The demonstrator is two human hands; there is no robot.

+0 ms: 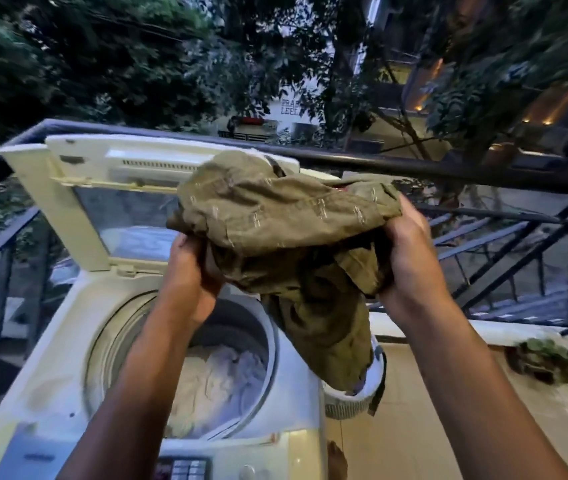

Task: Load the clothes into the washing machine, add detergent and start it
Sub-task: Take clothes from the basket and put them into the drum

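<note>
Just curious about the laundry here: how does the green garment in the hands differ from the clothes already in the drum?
The green garment is olive with small pale marks; the clothes in the drum are white and pale. The garment is held up in the air, gripped by the left hand and right hand, with one end hanging down; the drum clothes lie piled loose inside the washer. Both are crumpled fabric.

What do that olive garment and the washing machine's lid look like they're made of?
The olive garment looks like thin matte woven cloth, perhaps cotton: it crumples into soft folds and carries small pale stitched marks. The lid looks like cream moulded plastic, somewhat yellowed, framing a clear window that could be glass or plastic.
</note>
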